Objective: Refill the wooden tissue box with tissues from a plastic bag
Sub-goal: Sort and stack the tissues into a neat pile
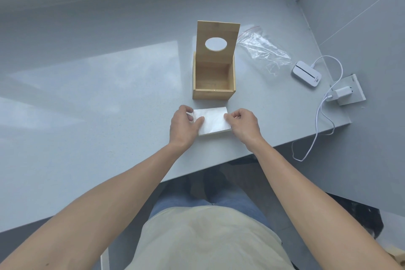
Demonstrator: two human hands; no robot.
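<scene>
The stack of tissues (213,121) lies flat on the counter (87,85) between the two hands, likely set down here so it can be squared up before going into the box. The left hand (184,126) takes the stack's left end, thumb lying across the top sheet and fingers curled round the edge. The right hand (242,124) takes the right end the same way, its fingertips pinching the edge. So each grip is closed on the tissues, one at either end, which looks like a hold meant to keep the loose sheets together when lifted.

Just beyond the grip stands the wooden box (213,81), with its lid (217,39) raised upright at the back, oval hole facing the person; the inside looks bare and ready to take the stack. Farther off, beyond the right hand and beside the box, the plastic bag (263,50) lies flat and seemingly emptied. A small white device (306,73) with its cable lies well to the right.
</scene>
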